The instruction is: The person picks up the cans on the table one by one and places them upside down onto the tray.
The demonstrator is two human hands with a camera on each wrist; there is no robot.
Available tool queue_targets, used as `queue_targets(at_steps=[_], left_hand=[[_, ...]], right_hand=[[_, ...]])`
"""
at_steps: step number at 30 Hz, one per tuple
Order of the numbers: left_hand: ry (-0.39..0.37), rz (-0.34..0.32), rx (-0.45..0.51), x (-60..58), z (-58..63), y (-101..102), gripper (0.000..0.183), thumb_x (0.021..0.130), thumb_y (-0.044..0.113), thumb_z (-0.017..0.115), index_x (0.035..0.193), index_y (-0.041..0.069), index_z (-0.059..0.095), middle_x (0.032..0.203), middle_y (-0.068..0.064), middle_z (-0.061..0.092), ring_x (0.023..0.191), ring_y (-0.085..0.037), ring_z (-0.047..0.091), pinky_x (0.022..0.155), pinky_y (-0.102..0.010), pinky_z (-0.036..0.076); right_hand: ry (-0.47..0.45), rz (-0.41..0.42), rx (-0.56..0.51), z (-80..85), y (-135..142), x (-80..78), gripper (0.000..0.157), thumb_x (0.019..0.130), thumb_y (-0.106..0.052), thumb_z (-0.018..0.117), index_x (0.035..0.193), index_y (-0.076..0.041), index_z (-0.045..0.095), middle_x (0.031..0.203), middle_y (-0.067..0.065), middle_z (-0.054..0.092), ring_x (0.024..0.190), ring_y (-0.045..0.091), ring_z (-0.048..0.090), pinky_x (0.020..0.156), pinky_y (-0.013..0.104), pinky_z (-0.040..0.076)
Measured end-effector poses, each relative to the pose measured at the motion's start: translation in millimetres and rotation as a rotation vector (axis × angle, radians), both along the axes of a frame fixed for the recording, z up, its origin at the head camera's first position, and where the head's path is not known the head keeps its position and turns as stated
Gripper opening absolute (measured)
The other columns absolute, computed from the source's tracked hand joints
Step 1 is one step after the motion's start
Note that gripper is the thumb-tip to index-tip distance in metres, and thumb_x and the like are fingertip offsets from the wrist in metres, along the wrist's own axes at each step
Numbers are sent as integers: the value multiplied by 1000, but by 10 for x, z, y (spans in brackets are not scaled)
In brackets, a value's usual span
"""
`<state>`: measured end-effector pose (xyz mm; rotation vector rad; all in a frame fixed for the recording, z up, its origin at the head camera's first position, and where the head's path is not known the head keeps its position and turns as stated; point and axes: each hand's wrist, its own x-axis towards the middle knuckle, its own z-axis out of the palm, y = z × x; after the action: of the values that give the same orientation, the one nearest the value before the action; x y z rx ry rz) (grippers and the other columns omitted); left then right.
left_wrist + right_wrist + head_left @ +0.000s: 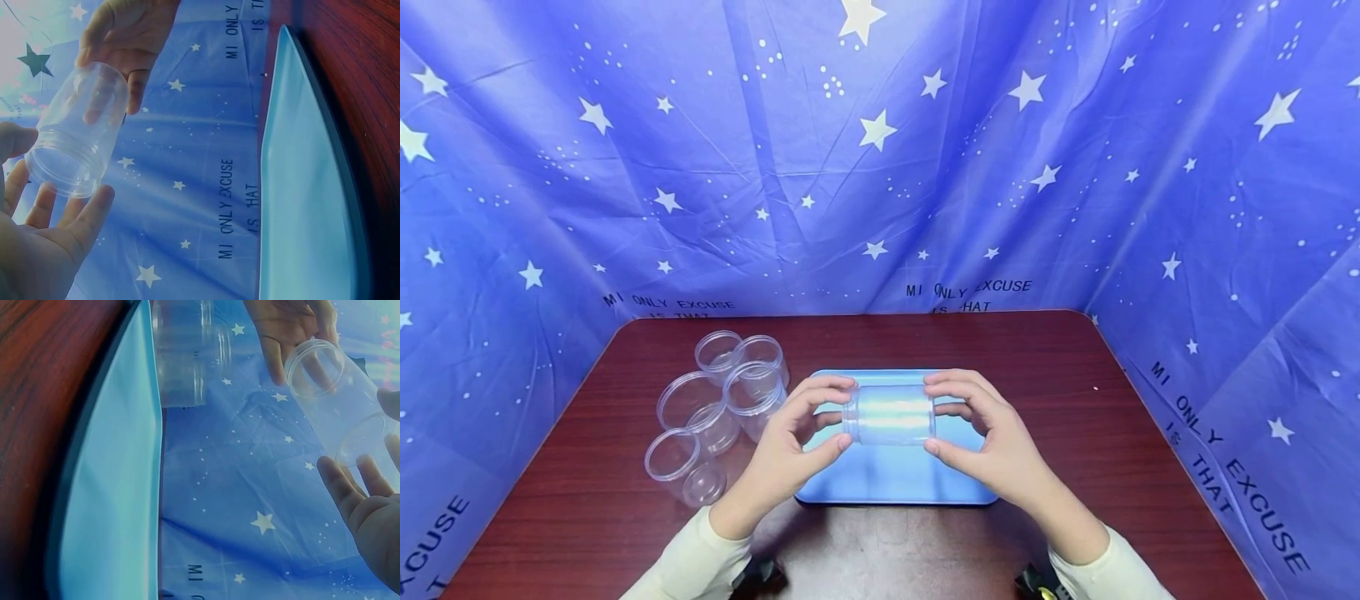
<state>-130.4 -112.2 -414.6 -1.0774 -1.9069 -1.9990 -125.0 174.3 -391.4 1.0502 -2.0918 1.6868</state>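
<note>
A clear plastic jar (891, 415) lies sideways in the air above the blue tray (895, 479), held between both hands. My left hand (797, 433) grips its open, threaded mouth end, thumb below and fingertips above in the head view. At the base end, my right hand (992, 429) holds it the same way, thumb opposite the fingers. From the left wrist, the jar (78, 131) appears tilted with its ringed rim toward the left hand. No lid shows on it in the right wrist view, where the jar (334, 394) looks see-through.
Several open clear jars (692, 400) stand grouped on the left of the dark red wooden table (1120, 467), close to the left forearm. A small clear round piece (703, 483) is nearest the left wrist. Blue star-printed cloth (880, 192) encloses the table's back and sides.
</note>
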Motion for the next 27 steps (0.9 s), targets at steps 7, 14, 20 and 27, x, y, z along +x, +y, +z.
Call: queue_targets(at_steps=[7, 14, 20, 27], left_hand=[[7, 47, -44, -7, 23, -32, 46, 85, -16, 71, 127, -2, 60, 140, -22, 52, 132, -30, 52, 98, -45, 56], [-5, 71, -79, -21, 12, -46, 45, 86, -13, 72, 127, 3, 62, 137, -20, 56, 128, -27, 56, 96, -45, 56], [3, 90, -110, -23, 5, -42, 44, 87, -12, 73, 126, 5, 63, 134, -17, 60, 128, -26, 56, 96, -44, 56], [-15, 107, -146, -7, 10, -46, 41, 88, -8, 74, 127, 1, 63, 130, -15, 63, 126, -23, 58, 98, -41, 55]], right_hand=[[49, -18, 2, 41, 89, -50, 61, 75, 15, 82, 130, 1, 61, 136, 25, 54, 126, 23, 56, 95, 32, 56], [66, -88, 69, 88, 213, -121, 61, 75, 12, 83, 131, -4, 63, 138, 15, 57, 122, 20, 59, 96, 29, 56], [43, -145, 176, 174, 297, -212, 60, 78, 5, 85, 132, -11, 64, 139, 9, 57, 121, 15, 59, 96, 30, 56], [67, -194, 270, 264, 355, -350, 57, 79, 0, 86, 130, -15, 65, 136, 0, 58, 115, 13, 59, 94, 27, 55]])
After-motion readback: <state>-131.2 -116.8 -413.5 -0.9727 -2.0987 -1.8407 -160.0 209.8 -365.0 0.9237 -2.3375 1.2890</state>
